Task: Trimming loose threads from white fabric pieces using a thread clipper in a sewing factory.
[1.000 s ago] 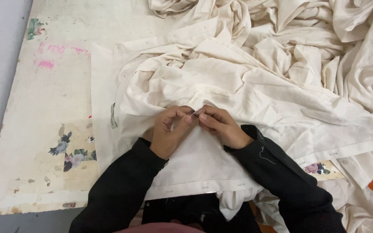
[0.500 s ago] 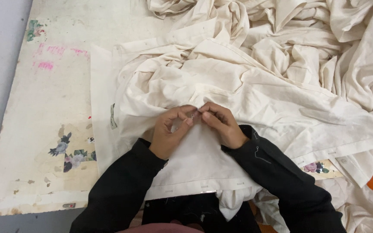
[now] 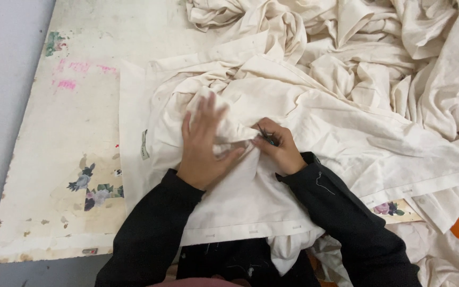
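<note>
The left hand point(image 3: 204, 143) lies flat, fingers spread, pressing a fold of the cream shirt point(image 3: 272, 175) under it. Just right of it, touching the same fold, the right hand point(image 3: 277, 151) pinches a small dark tool, probably thread snips point(image 3: 265, 136). The buttonhole placket point(image 3: 251, 231) runs below both wrists. A heap of cream garments point(image 3: 378, 48) sits beyond the hands. Judging by that heap, plenty of trimming remains; this shirt looks mid-check on the worn tabletop point(image 3: 59, 159).
</note>
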